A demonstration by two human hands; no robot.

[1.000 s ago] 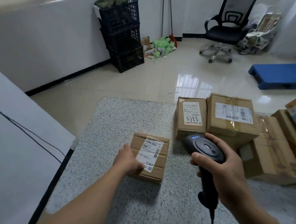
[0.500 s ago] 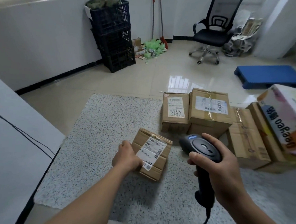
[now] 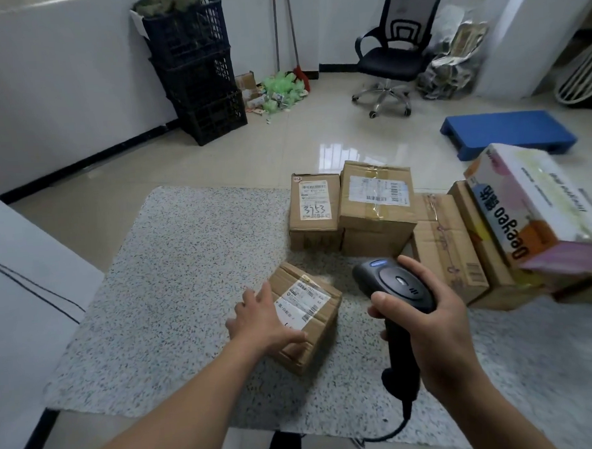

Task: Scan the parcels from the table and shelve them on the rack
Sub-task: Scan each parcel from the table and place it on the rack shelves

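Speckled grey table [image 3: 173, 272] over glossy beige floor tile, white walls beyond. Toward 6 o'clock from the table's middle: 1 small parcel [image 3: 321, 312], flat on the surface, label up, turned at an angle, apart from the cluster of cartons at 1 to 3 o'clock. Left hand [image 3: 262, 324] spread over the parcel's 8 o'clock corner, fingers straight, thumb along the near edge, pressing rather than clutching. Right hand [image 3: 437, 333] at 3 o'clock of the parcel, fingers wrapped firmly round the handle of the black scanner [image 3: 393, 284], thumb against the head, nose aimed toward 10 o'clock and past the label. Step in hand, as a judgement: reading this parcel's barcode. To do it well: leave the barcodes uncovered by the palm, pin the parcel against sliding, swing the scanner nose toward 9 o'clock and tip it down squarely at the label, dodge glare off the clear tape, lift only after a confirmed read. Count on the table: 5 brown cartons, namely the small parcel, the box marked 3753 [image 3: 314, 206], the taped box [image 3: 375, 199], the flat carton [image 3: 443, 247] and the tall carton [image 3: 489, 272], plus 1 printed box [image 3: 533, 205] stacked at 3 o'clock; far right too blurred for more. Elsewhere: 3 stacked black crates [image 3: 197, 68] at 11 o'clock, 2 broom handles [image 3: 291, 35] at 12, 1 office chair [image 3: 398, 44] at 1, 1 blue pallet [image 3: 509, 132] at 2. No rack in view.
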